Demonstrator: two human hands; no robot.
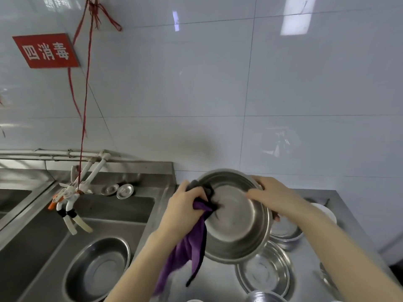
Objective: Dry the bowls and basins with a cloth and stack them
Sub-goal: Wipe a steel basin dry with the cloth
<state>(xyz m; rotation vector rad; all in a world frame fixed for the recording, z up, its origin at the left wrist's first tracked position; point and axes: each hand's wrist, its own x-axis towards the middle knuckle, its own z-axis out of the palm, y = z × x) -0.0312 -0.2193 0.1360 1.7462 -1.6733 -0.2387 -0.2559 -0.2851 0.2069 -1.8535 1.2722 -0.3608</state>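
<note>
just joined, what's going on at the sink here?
A person is drying a steel basin, held tilted over the counter. The right hand holds its rim, and the left hand grips a purple cloth against the inside. Other basins sit on the counter below. A lone basin lies in the sink.

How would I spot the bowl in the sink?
Start at the steel sink on the left, under the white taps tied up with red string. A steel basin sits in its near end, open side up. Unlike the basins on the counter to the right, it sits alone.
</note>
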